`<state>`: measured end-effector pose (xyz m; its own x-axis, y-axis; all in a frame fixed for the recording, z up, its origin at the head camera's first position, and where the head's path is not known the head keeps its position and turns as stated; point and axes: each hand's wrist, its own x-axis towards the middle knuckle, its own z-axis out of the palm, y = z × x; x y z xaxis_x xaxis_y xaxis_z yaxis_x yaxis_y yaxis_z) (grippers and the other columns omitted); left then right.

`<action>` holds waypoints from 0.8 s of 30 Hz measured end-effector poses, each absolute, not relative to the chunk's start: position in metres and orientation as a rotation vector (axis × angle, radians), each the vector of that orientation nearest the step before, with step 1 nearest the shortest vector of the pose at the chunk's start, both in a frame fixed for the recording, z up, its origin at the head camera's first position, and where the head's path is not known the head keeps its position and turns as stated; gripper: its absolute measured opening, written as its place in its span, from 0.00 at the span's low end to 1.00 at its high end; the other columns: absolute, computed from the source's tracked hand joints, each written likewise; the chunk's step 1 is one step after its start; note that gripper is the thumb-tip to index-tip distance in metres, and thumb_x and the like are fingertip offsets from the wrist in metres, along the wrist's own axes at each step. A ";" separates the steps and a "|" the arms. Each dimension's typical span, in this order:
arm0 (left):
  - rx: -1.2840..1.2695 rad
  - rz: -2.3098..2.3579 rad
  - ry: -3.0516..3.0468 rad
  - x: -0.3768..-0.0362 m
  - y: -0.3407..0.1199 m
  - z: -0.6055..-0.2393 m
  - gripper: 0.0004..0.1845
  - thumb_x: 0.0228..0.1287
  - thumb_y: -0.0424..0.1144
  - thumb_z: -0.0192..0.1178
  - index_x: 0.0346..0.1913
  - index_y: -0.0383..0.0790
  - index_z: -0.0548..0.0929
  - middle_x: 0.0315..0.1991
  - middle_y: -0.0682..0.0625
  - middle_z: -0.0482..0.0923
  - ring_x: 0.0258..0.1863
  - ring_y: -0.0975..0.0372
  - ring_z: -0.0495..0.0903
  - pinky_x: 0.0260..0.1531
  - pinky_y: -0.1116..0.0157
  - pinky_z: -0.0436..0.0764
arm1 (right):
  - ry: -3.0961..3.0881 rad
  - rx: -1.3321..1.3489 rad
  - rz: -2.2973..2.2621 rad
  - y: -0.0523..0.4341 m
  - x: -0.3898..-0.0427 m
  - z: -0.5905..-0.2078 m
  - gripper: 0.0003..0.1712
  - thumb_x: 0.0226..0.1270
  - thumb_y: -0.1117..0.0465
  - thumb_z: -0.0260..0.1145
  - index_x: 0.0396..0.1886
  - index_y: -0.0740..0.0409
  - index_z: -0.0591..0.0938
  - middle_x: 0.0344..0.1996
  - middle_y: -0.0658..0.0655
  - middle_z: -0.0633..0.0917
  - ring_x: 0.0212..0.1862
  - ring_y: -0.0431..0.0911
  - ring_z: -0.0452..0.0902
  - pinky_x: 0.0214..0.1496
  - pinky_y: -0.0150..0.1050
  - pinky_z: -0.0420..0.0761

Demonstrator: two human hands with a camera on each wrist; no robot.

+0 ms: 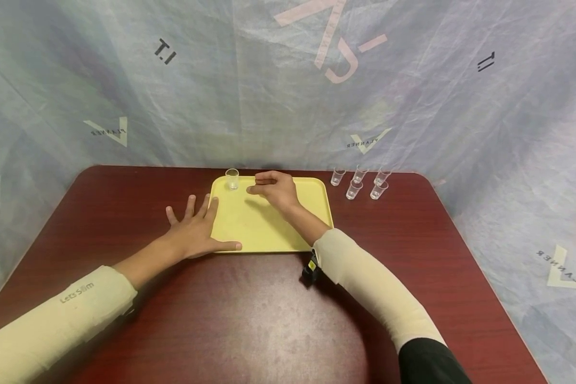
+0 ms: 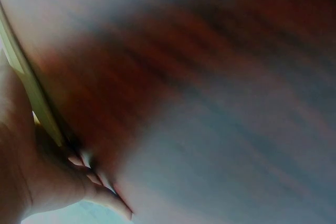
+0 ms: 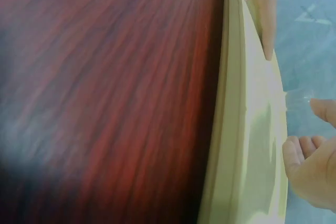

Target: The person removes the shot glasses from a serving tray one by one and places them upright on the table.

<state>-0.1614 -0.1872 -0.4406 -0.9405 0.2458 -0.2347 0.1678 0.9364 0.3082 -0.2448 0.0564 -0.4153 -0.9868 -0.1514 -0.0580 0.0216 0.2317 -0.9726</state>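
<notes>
Dark red table bearing a yellow tray.
Left hand lies flat, fingers spread, thumb along the tray's near rim; right hand, fingers loosely curled and empty, hovers just beside a clear cup at the tray's far-left corner.

head view evenly lit; wrist views blurred
</notes>
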 end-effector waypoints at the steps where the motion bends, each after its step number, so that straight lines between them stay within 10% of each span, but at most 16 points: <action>1: 0.307 0.415 2.821 -0.161 -0.187 -0.440 0.85 0.51 0.97 0.56 0.94 0.40 0.36 0.94 0.32 0.33 0.91 0.28 0.25 0.72 0.11 0.24 | 2.362 -0.124 -1.847 0.054 -0.246 -0.415 0.29 0.70 0.62 0.84 0.67 0.65 0.89 0.64 0.63 0.92 0.64 0.57 0.90 0.66 0.48 0.90; 24: 0.314 0.414 2.806 -0.162 -0.188 -0.439 0.86 0.50 0.98 0.54 0.94 0.40 0.35 0.94 0.31 0.32 0.91 0.29 0.24 0.71 0.11 0.23 | 2.435 -0.136 -1.824 0.005 -0.267 -0.419 0.25 0.65 0.61 0.87 0.61 0.59 0.92 0.58 0.60 0.94 0.62 0.54 0.91 0.64 0.48 0.90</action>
<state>-0.1624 -0.1884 -0.4394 -0.9353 0.2528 -0.2477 0.1706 0.9351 0.3105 -0.2665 0.0053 -0.4189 -0.9914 -0.1289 -0.0235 -0.0137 0.2803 -0.9598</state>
